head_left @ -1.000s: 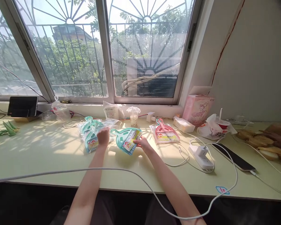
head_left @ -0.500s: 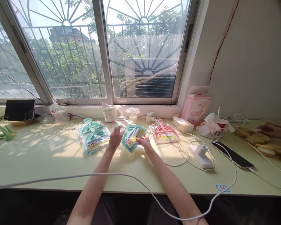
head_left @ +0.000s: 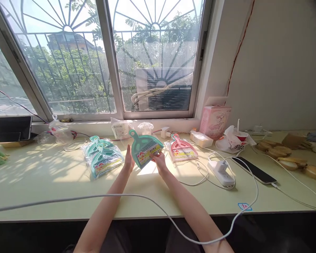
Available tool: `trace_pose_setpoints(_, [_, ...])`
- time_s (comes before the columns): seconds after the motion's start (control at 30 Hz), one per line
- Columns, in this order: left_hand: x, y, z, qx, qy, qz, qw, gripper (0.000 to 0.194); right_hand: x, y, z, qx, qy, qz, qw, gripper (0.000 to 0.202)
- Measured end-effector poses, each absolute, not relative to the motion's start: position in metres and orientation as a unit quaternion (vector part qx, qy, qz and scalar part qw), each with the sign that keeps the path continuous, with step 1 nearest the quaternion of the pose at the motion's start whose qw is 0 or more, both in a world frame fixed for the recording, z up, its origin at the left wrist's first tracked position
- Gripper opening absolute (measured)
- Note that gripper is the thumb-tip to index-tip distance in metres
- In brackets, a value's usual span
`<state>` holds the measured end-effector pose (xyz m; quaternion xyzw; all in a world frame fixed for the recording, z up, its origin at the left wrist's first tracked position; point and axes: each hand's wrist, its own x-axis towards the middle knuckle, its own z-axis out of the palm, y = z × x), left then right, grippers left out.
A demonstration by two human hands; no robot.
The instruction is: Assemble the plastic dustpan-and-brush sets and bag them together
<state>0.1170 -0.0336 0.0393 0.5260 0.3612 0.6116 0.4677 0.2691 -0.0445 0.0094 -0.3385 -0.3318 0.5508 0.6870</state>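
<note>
A green dustpan set (head_left: 144,147) with a yellow printed label is tilted above the table, its ring handle up and to the left. My right hand (head_left: 160,161) pinches its lower right side at the label. My left hand (head_left: 129,160) is upright at its left edge, fingers extended, palm toward it. To the left lie several green dustpan sets (head_left: 105,156) in clear wrapping, overlapping. On the right lies a red dustpan set (head_left: 183,149) with a similar label, in clear wrapping.
A white cable (head_left: 137,195) crosses in front, over my forearms. On the right are a power strip (head_left: 222,175), a phone (head_left: 254,170), a wrapped cup (head_left: 238,137) and a pink box (head_left: 215,119). A tablet (head_left: 13,128) stands at the far left, by the window.
The green set has been raised and turned, its handle now visible. My left hand has moved from its top to its left side and opened. The other person's hand at right is gone.
</note>
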Motion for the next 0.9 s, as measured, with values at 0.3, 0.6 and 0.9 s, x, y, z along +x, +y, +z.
trace_pose_setpoints(0.3, [0.147,-0.044,0.010,0.524,0.288,0.456,0.659,0.065,0.282,-0.033,0.002,-0.347,-0.220,0.513,0.754,0.044])
trace_pose_setpoints(0.6, [0.127,-0.037,0.024,0.488,0.260,0.583,0.596,0.063,0.277,-0.033,0.002,-0.319,-0.314,0.581,0.680,0.040])
trace_pose_setpoints(0.9, [0.122,-0.037,0.023,0.497,0.279,0.589,0.573,0.057,0.281,-0.042,0.011,-0.328,-0.296,0.627,0.642,0.025])
